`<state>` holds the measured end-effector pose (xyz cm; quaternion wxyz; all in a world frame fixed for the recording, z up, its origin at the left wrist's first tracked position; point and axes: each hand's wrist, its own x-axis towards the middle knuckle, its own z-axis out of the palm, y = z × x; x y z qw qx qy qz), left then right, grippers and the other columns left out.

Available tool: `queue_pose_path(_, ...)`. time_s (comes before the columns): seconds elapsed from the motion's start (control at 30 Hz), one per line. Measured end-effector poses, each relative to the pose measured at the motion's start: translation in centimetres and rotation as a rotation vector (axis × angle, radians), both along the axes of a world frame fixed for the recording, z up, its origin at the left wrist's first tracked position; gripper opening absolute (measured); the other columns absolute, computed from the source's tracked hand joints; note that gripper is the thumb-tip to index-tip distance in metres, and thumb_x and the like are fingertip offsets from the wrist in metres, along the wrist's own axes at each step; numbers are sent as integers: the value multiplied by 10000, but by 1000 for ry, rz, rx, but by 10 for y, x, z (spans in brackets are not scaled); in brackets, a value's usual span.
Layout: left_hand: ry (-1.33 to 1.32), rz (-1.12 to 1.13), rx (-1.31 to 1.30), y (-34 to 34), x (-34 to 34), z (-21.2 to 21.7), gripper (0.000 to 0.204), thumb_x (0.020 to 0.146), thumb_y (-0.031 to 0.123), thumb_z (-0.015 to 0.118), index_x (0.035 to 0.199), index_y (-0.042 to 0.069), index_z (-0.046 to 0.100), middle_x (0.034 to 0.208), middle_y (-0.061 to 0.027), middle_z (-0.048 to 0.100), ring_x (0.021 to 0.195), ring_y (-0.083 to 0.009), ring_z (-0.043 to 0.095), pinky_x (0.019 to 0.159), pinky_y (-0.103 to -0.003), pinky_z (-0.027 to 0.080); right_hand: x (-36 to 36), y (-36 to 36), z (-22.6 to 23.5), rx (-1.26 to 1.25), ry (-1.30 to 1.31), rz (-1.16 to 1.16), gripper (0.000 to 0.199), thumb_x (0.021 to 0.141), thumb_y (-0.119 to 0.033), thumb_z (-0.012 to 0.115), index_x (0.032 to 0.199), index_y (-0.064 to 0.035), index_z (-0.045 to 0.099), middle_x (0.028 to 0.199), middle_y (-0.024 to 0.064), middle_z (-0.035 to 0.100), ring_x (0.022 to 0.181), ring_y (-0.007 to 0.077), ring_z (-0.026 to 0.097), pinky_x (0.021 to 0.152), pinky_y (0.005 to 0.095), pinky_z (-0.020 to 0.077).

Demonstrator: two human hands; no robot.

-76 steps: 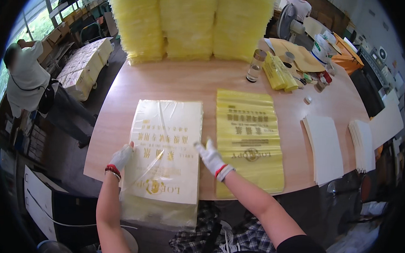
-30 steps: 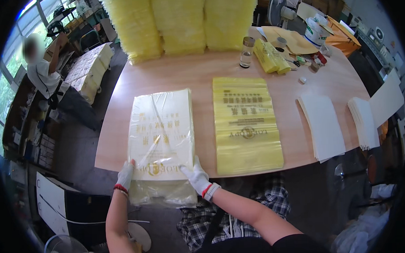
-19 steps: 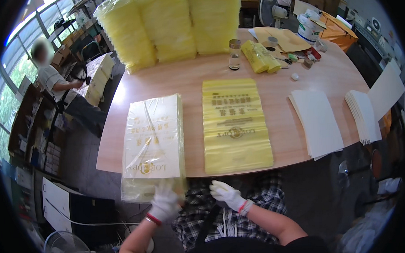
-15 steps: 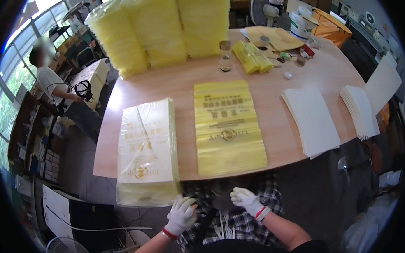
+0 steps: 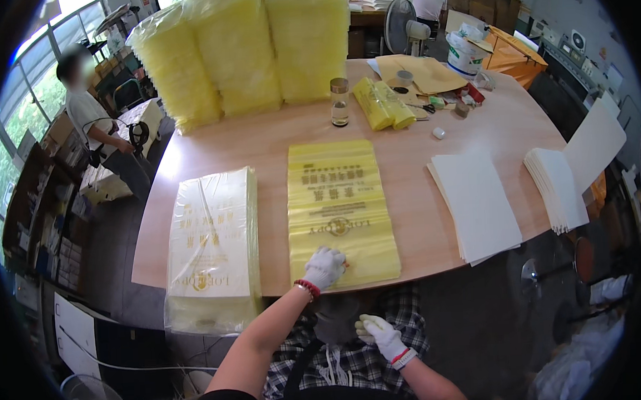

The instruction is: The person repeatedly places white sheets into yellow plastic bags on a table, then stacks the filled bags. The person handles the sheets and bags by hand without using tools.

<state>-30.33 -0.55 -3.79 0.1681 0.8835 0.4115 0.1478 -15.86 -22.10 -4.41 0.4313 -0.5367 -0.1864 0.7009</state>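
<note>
My left hand [image 5: 325, 268], in a white knit glove, reaches over the lower part of a flat yellow printed plastic bag [image 5: 340, 192] at the table's near edge. Its fingers are bent but not closed on anything I can see; whether they press on the bag is unclear. My right hand [image 5: 381, 337], gloved as well, hovers above my lap, off the table. Its fingers curl loosely, with nothing visible in them. Left of the yellow bag lies a thick stack of white sheets in clear printed plastic [image 5: 213, 233], its lower end hanging past the edge.
Tall bundles of yellow bags [image 5: 235, 57] stand at the far left. Beyond the flat bag are a glass cup [image 5: 339, 103], folded yellow bags [image 5: 384, 104] and scissors [image 5: 425, 108]. White card stacks [image 5: 476, 207] lie at right. A person [image 5: 102, 124] stands at far left.
My left hand has moved from above my lap up and right to over the yellow bag. My right hand remains above my lap. The view has shifted slightly.
</note>
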Motion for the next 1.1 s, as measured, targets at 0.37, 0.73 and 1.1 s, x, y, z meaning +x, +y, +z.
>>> queue_pose_path(0.37,26,31,-121,19,5,17,212,790,284,560,898,108,608,857,-135,613,860,-320,561,743,-420,455,-16,64,29,106,-19,148,416,918,-235,485,1254,1,421,1103,110,572,952,182,580,833,316,471)
queue_pose_path(0.73,-609,309,-567,53,-9,54,153,857,237,499,905,107,565,731,-88,629,662,-204,602,576,-344,462,13,168,23,479,-1096,42,385,825,-279,614,1056,24,557,952,180,603,898,315,571,784,345,453)
queue_pose_path(1.1,-865,226,-711,39,12,130,237,856,78,511,1084,14,502,889,-71,667,681,-76,544,590,-229,440,-26,207,35,864,-1261,46,348,765,-210,642,1028,-27,504,916,200,558,841,365,551,769,457,434)
